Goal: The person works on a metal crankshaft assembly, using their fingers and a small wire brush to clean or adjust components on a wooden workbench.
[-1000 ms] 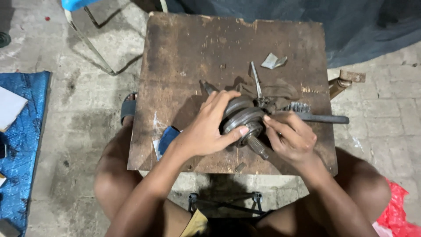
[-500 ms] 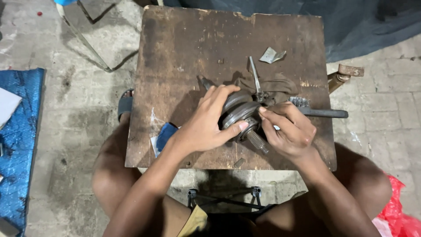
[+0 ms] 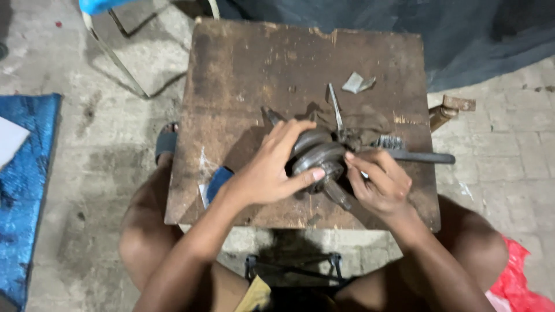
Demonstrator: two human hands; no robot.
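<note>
A dark, greasy metal crankshaft (image 3: 317, 157) with two round discs lies on the wooden counter (image 3: 243, 75), near its front edge. Its shaft slants toward the front right. The left hand (image 3: 272, 167) wraps the discs, fingers closed; the right hand (image 3: 378, 182) pinches beside them.

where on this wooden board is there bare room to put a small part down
The wooden board is bare across its far-left half, from the far edge to the left hand. It is crowded at right: the round metal part, rag, metal scrap, dark tool handle and right hand.
</note>
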